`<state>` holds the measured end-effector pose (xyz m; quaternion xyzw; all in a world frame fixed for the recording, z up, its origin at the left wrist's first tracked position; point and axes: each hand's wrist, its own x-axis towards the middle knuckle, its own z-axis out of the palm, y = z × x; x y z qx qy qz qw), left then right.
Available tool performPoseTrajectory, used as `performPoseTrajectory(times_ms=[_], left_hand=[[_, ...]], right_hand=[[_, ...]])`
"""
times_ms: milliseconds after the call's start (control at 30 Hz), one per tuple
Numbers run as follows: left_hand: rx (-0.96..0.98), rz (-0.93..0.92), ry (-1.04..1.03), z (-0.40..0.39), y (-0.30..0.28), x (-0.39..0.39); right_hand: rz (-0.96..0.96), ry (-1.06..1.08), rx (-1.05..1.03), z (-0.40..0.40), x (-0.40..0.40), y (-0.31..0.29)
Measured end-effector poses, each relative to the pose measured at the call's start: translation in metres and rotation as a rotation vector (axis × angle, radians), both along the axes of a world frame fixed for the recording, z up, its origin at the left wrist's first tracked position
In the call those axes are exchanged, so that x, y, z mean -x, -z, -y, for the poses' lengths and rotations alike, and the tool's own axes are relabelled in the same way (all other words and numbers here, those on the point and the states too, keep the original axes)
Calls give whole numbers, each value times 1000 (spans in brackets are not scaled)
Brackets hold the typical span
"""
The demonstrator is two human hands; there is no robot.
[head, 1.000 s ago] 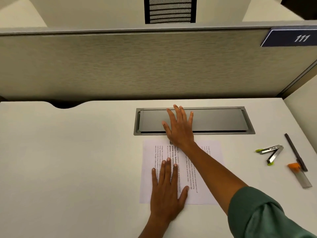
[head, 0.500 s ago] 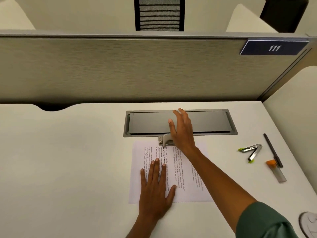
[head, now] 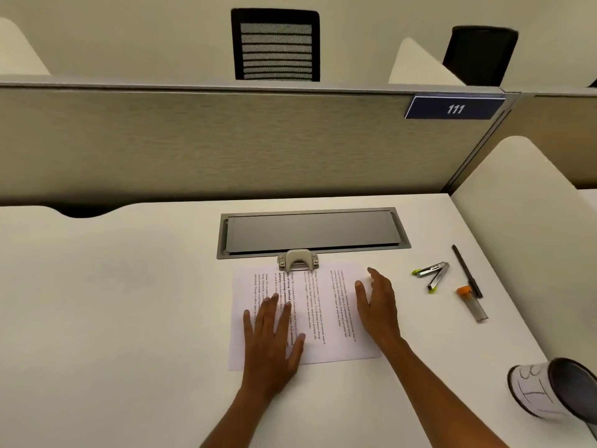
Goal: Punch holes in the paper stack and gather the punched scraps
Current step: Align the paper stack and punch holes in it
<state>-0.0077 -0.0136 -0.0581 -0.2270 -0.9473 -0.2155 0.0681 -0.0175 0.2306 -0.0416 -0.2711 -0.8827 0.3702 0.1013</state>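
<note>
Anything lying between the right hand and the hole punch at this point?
Only printed paper stack. In the head view the right hand hovers off the hole punch, nothing else between them.

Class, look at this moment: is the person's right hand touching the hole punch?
Apart. The head view shows the right hand open over the paper stack's right side, with printed page plainly visible between it and the hole punch at the top edge.

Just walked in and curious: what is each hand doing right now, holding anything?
Left hand: open, fingers flat on the paper stack.
Right hand: open, holding nothing, over the stack's right side.
</note>
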Motion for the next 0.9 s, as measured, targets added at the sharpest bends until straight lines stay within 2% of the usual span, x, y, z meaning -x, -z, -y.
performPoseTrajectory(times_ms=[167,267,367,533,767,900], left_hand=[[-196,100,-176,22,-19,23],[-248,208,-330,36,-24,42],[-281,307,-400,42,-26,57],[-316,366,-408,40,-32,72],[-277,385,-382,29,-32,91],[-174,393,-357,28,-29,106]], right_hand=[[95,-74,14,-6,-4,-4],[147,-150,-11,-13,6,-8],[228,-254,-94,-22,24,-10],[326,-308,-169,-28,52,-9],[281,-267,-209,-26,66,-2],[271,-261,-240,-23,69,-1]])
